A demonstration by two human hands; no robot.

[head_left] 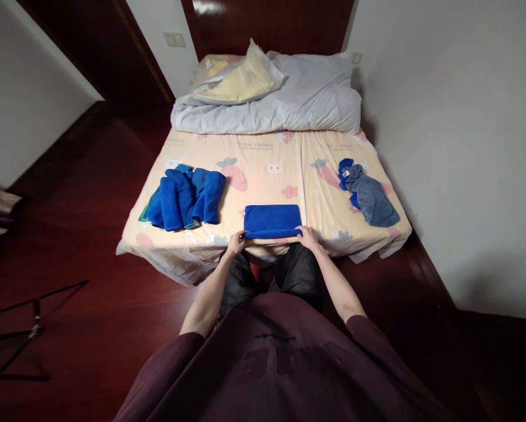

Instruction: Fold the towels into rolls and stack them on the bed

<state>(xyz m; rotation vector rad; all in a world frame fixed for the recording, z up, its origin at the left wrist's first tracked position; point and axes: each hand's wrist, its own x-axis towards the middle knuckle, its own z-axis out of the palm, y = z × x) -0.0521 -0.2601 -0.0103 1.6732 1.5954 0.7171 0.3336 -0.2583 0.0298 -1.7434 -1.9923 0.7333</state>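
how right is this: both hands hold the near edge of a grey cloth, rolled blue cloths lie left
The head view shows the held cloth is blue, not grey. Left hand and right hand do hold its near edge; rolled blue cloths lie left.

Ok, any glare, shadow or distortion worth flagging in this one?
Head view: glare on the dark wood panel; shadow low on the right wall, near-black lower right corner.
Head view: wide-angle stretch enlarges the shirt, its lettering murky.
Head view: blue cloth readable between left hand and right hand.
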